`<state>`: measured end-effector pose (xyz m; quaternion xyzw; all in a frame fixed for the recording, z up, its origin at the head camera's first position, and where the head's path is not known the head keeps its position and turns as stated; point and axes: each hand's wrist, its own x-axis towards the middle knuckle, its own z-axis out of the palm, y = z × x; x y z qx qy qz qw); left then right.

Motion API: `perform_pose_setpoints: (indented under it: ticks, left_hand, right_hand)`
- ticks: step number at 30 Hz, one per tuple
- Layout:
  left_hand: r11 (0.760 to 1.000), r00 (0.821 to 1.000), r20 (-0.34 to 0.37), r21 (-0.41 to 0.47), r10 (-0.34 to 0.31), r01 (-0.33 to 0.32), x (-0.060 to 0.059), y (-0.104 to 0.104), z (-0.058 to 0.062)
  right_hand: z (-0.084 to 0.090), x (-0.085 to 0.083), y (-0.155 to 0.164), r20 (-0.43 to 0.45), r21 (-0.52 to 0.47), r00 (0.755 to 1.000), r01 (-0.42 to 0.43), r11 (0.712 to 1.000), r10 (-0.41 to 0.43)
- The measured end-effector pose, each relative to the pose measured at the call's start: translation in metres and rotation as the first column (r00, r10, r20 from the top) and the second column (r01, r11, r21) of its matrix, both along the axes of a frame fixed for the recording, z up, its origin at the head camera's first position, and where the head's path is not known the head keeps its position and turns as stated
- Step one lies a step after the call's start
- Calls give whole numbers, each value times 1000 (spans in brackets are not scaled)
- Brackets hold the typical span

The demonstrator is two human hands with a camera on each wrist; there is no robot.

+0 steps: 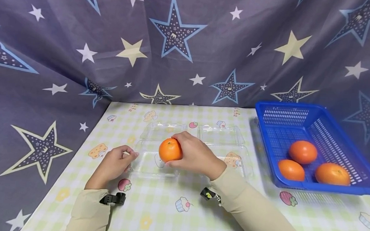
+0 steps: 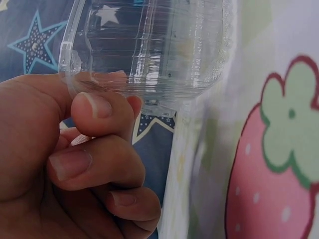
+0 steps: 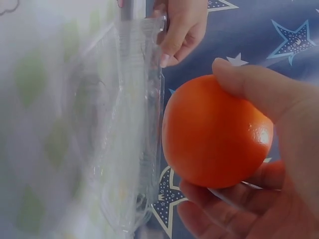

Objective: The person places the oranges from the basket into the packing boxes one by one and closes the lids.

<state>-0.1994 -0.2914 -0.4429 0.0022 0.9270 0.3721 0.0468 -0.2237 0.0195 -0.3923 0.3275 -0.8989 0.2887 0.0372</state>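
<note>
An orange (image 1: 170,150) is gripped between the thumb and fingers of my right hand (image 1: 196,155), held over the left one of two clear plastic clamshell boxes (image 1: 149,168). In the right wrist view the orange (image 3: 217,132) is apart from the box wall (image 3: 132,99). My left hand (image 1: 114,162) is at that box's left edge; the left wrist view shows its thumb and index finger pinching the rim (image 2: 67,55), other fingers curled below. The second clear box (image 1: 246,162) stands just to the right, partly hidden behind my right hand and wrist.
On the right stands a blue plastic basket (image 1: 266,150) with three oranges (image 1: 303,152) inside. A checked cloth with printed pictures covers the table (image 1: 153,206). Behind it and at the left hangs a dark curtain (image 1: 113,28) with stars.
</note>
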Motion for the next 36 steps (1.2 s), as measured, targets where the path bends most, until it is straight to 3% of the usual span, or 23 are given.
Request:
perform_pose_setpoints:
  ticks: [14, 27, 36]
  left_hand:
    - [1000, 1000, -1, 5, -2, 2, 1, 0, 0]
    - [1000, 1000, -22, -19, -8, 8, -1, -2, 0]
    - [1000, 1000, -23, -13, -6, 5, 0, -2, 0]
  right_hand:
    - [-12, 2, -27, 26, 105, 1000, -18, 994, 16]
    - [-20, 2, -39, 50, 121, 999, -28, 992, 23]
    - [-22, 1, -46, 77, 108, 997, 14, 994, -23]
